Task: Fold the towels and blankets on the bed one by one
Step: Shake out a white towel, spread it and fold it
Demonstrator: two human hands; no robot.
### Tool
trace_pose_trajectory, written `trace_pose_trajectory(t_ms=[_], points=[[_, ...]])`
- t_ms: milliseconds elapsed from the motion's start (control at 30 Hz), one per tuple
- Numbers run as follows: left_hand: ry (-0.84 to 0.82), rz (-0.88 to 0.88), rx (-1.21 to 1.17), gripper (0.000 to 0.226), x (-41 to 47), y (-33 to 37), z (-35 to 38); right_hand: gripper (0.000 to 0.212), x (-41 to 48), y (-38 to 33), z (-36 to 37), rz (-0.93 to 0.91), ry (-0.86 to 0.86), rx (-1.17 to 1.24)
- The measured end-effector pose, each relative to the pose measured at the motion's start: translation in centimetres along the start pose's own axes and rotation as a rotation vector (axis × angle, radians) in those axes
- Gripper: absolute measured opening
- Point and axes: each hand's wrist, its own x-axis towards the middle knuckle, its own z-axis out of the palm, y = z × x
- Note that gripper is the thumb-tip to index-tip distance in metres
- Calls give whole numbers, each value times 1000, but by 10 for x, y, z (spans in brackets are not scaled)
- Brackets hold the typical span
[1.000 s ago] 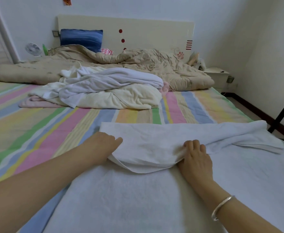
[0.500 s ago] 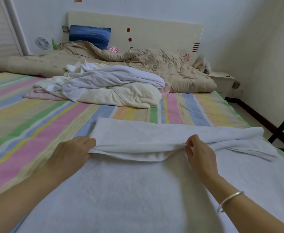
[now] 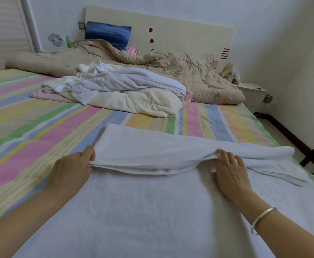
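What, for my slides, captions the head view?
The left hand and right hand hold a white towel on the striped bed.

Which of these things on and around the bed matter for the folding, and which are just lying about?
In the job: white towel, held by left hand and right hand; heap of towels and blankets behind it.
Just lying about: blue pillow, small fan, green bottle, nightstand.
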Motion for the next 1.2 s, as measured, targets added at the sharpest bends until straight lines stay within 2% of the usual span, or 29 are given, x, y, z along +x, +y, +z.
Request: trace_pose_trajectory(t_ms=[100,167,333,467,567,733,867,1033,1100,1200], points=[[21,-3,-44,45,-2,-4,3,49,14,0,-3,-1,-56,4],[28,25,-66,36,-5,-6,2,56,18,0,-4,-13,-57,31],[34,24,-56,38,-4,-4,0,36,22,-5,9,-156,56,67],[80,5,-35,28,-1,2,-2,8,32,-22,17,-102,108,-30],[88,13,-49,21,-3,2,-3,12,39,-35,12,-18,123,-39],[19,-1,-63,32,-6,-2,-7,22,35,-20,-5,-33,109,43],[-31,2,-110,30,-13,-7,-5,25,-2,8,-37,-160,205,39],[-104,-46,-145,31,-19,-10,-3,22,-62,14,-56,-331,146,32],[-111,-66,-148,27,-18,-7,-6,21,-75,4,-54,-265,123,86],[-111,-97,-133,22,-17,-5,-14,35,-81,-9,-55,-90,149,189]])
